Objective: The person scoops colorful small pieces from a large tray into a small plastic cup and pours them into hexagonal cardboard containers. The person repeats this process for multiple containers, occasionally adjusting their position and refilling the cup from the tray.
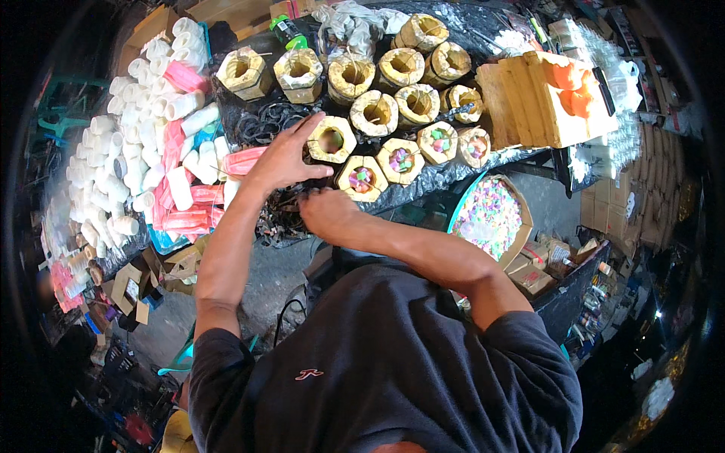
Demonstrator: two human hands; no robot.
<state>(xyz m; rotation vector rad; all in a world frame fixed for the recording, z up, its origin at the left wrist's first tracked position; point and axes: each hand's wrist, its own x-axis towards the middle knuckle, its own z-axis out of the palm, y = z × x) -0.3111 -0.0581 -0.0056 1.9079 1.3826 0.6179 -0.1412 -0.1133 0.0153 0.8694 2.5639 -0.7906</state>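
Note:
My left hand (pixel 288 157) spans a yellowish hexagonal hollow block (pixel 344 156), its thumb at the near edge and its fingers at the far left edge. Inside that block's round hole the contents look blurred. My right hand (pixel 326 214) is closed just nearer to me, beside a heap of dark strips (pixel 281 226); whatever it grips is hidden. To the right, a hexagonal block (pixel 347 186) and a second one (pixel 386 169) hold coloured bits. Similar blocks with open holes, such as a hollow block (pixel 362 115), stand in rows behind, several with bands around them.
White cylindrical pieces (pixel 98 166) are heaped at the left with pink wrapped bundles (pixel 185 219). A wooden box-like piece (pixel 513 102) lies at the right. Below the table's edge stands a tub of colourful bits (pixel 489 219), near cardboard boxes (pixel 531 278). A green-capped bottle (pixel 290 34) lies at the back.

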